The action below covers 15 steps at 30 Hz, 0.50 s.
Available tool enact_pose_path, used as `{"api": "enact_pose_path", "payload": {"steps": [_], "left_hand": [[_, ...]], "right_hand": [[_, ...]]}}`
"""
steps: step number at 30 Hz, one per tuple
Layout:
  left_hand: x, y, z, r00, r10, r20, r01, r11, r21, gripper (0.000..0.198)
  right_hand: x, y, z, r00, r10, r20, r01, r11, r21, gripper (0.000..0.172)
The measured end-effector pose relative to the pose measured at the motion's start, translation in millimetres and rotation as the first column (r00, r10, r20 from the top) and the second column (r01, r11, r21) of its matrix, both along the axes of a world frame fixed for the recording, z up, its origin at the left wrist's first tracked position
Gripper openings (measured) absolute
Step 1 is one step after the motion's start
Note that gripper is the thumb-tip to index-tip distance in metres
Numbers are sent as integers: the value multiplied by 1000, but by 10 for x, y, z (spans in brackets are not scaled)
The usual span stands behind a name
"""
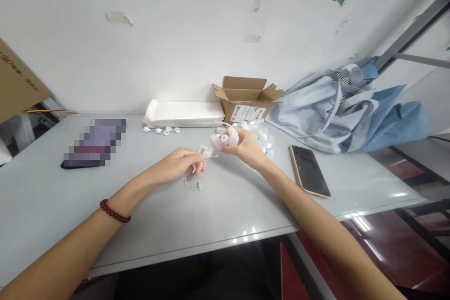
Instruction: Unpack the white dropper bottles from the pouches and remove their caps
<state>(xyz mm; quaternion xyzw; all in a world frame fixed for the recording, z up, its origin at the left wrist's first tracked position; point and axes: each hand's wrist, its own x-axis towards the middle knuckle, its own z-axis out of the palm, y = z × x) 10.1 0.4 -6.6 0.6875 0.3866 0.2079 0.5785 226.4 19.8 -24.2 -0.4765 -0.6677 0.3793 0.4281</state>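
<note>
My left hand (186,159), with a dark red beaded bracelet (115,212) on its wrist, is closed on a thin white plastic piece (206,151). A slim curved white piece (191,186) shows just below its fingers; whether it touches them I cannot tell. Close on the right, my right hand (246,147) is closed around a small bunch of white plastic parts (227,138), one of them round with a hole. Behind this hand lies a pile of small white and clear parts (262,136), partly covered by it.
An opened cardboard box (242,103) stands against the wall beside a stack of white sheets or sleeves (186,113). Several small white caps (166,131) lie before the stack. A phone (309,171) and blue cloth bag (316,108) are rightward. A pixelated flat object (96,143) lies left.
</note>
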Motion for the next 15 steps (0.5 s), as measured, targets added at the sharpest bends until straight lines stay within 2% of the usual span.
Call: {"api": "enact_pose_path", "payload": {"steps": [3, 6, 8, 10, 12, 15], "left_hand": [[5, 10, -38, 998, 29, 63, -31, 999, 27, 40], [19, -2, -50, 988, 88, 131, -88, 996, -9, 41], [29, -8, -46, 984, 110, 138, -109, 994, -15, 42], [34, -3, -40, 985, 118, 125, -118, 993, -6, 43], [27, 16, -36, 989, 120, 91, -122, 992, 16, 43], [-5, 42, -32, 992, 115, 53, -116, 993, 13, 42]], "right_hand": [[-7, -56, 33, 960, 178, -218, -204, 973, -105, 28], [8, -94, 65, 897, 345, -278, -390, 912, -128, 29], [7, -114, 81, 879, 430, -206, -460, 878, -130, 28], [-3, -131, 87, 880, 466, -92, -474, 875, -96, 26], [-21, -145, 85, 891, 453, 38, -452, 892, -18, 24], [-39, -148, 69, 901, 349, 257, -400, 897, 186, 21]]}}
